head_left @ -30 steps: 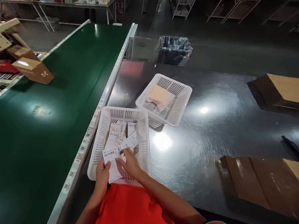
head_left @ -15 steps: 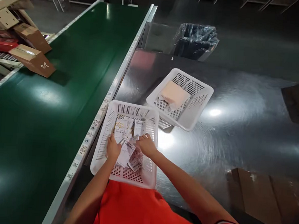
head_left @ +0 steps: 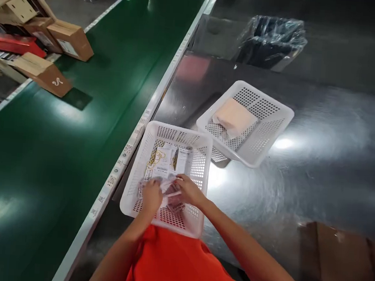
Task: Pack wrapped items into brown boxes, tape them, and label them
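1. At far left, brown cartons [head_left: 52,79] jut over the edge of a green conveyor belt [head_left: 112,109].
2. A pale rail [head_left: 102,194] with printed code stickers borders the belt.
3. Beside it, on a dark table [head_left: 300,178], sits a white basket [head_left: 135,171] holding labelled packets [head_left: 162,164].
4. Inside that basket, the left hand [head_left: 151,193] has its fingers curled closed on a blurred clear packet [head_left: 167,185].
5. The right hand [head_left: 188,190] pinches the same packet from its other side.
6. Just beyond, a second basket [head_left: 264,148] contains a peach-coloured bundle [head_left: 235,117].
7. Behind stands a plastic-lined bin [head_left: 260,53].
8. Brown cardboard [head_left: 342,260] lies nearer, at far right.
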Demonstrator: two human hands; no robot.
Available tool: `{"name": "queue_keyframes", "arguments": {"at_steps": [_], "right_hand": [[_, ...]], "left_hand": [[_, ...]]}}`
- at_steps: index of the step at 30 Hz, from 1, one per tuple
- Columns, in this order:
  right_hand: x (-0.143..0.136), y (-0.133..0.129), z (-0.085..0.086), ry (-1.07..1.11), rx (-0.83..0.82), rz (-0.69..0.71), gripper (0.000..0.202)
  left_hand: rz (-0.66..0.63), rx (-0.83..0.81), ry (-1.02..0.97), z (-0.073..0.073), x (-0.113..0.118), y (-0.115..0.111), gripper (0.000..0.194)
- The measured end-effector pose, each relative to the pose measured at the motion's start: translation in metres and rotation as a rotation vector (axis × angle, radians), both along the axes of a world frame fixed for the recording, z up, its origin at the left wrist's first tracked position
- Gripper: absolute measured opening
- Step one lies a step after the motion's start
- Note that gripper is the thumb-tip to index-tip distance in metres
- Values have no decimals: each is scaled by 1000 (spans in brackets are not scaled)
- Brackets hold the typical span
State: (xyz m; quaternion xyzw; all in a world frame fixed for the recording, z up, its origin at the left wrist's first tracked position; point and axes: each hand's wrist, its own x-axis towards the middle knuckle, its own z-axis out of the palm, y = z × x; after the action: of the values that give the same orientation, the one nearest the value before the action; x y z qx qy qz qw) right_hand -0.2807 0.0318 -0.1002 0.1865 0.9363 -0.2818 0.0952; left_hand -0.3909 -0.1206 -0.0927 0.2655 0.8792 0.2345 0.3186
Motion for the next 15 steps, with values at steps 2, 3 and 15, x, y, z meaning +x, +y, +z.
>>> {"name": "queue_keyframes", "arguments": {"at_steps": [2, 3, 15], "right_hand": [[-13, -2, -6, 0, 7, -58, 44], [-19, -3, -7, -37, 14, -82, 49], [-22, -53, 32, -78, -9, -155, 74]], "left_hand": [[70, -1, 19, -5, -18, -7, 28], [95, 9, 14, -8, -26, -10, 31], [156, 99, -142, -23, -39, -6, 91]]}}
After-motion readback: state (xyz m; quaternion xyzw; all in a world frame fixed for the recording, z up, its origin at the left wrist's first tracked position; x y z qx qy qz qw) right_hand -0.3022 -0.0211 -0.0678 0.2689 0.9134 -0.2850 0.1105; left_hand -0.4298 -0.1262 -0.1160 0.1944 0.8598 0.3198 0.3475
